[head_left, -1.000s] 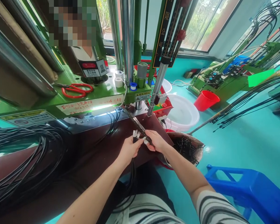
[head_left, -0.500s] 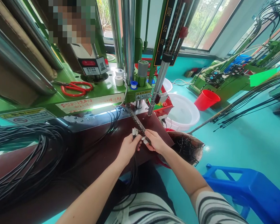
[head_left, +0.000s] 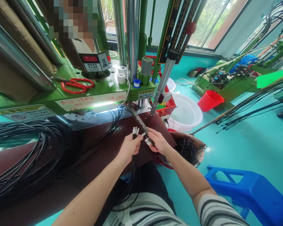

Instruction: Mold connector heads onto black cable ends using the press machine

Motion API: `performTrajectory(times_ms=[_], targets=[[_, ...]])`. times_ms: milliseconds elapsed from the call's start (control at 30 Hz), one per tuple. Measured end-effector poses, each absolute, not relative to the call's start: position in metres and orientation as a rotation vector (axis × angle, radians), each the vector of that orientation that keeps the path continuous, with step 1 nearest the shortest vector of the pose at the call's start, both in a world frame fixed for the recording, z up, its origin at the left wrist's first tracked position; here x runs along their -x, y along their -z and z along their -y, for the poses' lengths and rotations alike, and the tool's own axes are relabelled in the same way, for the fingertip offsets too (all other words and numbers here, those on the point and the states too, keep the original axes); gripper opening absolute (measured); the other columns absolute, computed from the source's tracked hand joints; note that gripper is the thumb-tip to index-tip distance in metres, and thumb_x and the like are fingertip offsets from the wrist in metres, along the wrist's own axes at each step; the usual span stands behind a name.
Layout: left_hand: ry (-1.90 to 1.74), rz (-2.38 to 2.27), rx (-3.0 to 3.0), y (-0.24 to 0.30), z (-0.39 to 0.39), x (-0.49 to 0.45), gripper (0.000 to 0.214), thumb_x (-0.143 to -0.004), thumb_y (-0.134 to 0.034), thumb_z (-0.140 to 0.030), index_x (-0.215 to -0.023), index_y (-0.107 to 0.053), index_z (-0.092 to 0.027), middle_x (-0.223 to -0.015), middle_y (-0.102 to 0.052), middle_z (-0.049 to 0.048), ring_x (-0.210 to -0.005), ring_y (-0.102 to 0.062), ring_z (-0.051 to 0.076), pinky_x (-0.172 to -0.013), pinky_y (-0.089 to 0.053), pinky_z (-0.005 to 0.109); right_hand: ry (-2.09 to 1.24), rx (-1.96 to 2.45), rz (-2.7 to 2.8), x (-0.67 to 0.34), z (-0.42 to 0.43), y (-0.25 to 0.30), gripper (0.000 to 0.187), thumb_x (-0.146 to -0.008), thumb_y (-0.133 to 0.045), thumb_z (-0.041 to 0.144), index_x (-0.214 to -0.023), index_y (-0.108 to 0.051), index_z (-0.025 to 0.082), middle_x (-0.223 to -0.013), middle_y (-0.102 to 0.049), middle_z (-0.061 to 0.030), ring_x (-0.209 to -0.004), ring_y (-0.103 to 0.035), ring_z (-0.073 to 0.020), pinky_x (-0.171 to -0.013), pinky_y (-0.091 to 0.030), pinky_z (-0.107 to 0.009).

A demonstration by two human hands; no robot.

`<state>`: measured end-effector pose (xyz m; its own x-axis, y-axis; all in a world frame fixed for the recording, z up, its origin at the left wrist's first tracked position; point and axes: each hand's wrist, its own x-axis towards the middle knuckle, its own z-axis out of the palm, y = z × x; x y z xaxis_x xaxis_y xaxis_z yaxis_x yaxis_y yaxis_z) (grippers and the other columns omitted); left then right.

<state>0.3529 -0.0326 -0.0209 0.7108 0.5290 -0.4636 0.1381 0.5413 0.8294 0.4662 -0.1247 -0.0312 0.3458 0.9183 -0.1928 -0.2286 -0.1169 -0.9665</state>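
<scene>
My left hand (head_left: 129, 147) is closed around a bundle of black cables (head_left: 133, 171). Their pale connector ends (head_left: 135, 130) stick up above the thumb, and the cables hang down to my lap. The fingertips are close to a narrow metal bar (head_left: 139, 121) with slots along it. This bar slants from the edge of the green press down toward me. My right hand (head_left: 158, 141) grips its near end, thumb on top. A small white piece (head_left: 148, 142) shows by the right fingers; whether it is a connector I cannot tell.
On the green press (head_left: 85, 99) lie red-handled scissors (head_left: 77, 85) and tape rolls (head_left: 121, 78). A coil of black cables (head_left: 41, 157) covers the brown table (head_left: 91, 163) at left. To the right are a scrap-filled bag (head_left: 191, 149), a white tub (head_left: 187, 111), a red bucket (head_left: 209, 100) and a blue stool (head_left: 254, 185).
My left hand has drawn slightly left, away from the bar, with the cable bundle still in it. The right hand stays at the bar's near end. The view has shifted a little.
</scene>
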Motion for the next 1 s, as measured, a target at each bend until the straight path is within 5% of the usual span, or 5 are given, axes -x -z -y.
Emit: performTrajectory(times_ms=[300, 467, 567, 1000], targets=[[-0.314, -0.808, -1.055, 0.021, 0.035, -0.352, 0.033, -0.061, -0.069, -0.036, -0.065, -0.04, -0.02, -0.036, -0.027, -0.0126, -0.029, -0.02, 0.001, -0.03, -0.011, 0.014, -1.063, 1.443, 0.902, -0.464, 0.123, 0.027, 0.044, -0.088, -0.042, 0.039, -0.127, -0.044, 0.019, -0.059, -0.052, 0.0047, -0.028, -0.033, -0.0021, -0.023, -0.023, -0.014], [-0.495, -0.784, -1.147, 0.024, 0.027, -0.348, 0.028, -0.071, -0.058, -0.044, -0.071, -0.047, -0.018, -0.045, -0.036, -0.0085, -0.034, -0.03, 0.003, -0.031, -0.023, 0.015, -1.081, 1.385, 0.779, -0.463, 0.124, 0.028, 0.043, -0.087, -0.044, 0.038, -0.124, -0.046, 0.018, -0.056, -0.048, 0.0055, -0.028, -0.031, -0.0026, -0.023, -0.019, -0.015], [-0.595, -0.8, -1.059, 0.024, 0.019, -0.344, 0.029, -0.076, -0.05, -0.049, -0.08, -0.046, -0.02, -0.045, -0.029, -0.011, -0.032, -0.022, 0.003, -0.03, -0.018, 0.014, -1.116, 1.342, 0.679, -0.464, 0.125, 0.027, 0.043, -0.086, -0.046, 0.037, -0.125, -0.045, 0.019, -0.058, -0.049, 0.005, -0.028, -0.032, -0.0028, -0.024, -0.018, -0.016], [-0.466, -0.845, -1.094, 0.024, 0.026, -0.35, 0.027, -0.063, -0.067, -0.036, -0.064, -0.046, -0.018, -0.037, -0.028, -0.0115, -0.03, -0.021, 0.002, -0.031, -0.013, 0.015, -1.178, 1.298, 0.728, -0.469, 0.124, 0.027, 0.052, -0.085, -0.047, 0.035, -0.134, -0.036, 0.02, -0.057, -0.052, 0.0049, -0.026, -0.032, -0.0029, -0.023, -0.018, -0.016]])
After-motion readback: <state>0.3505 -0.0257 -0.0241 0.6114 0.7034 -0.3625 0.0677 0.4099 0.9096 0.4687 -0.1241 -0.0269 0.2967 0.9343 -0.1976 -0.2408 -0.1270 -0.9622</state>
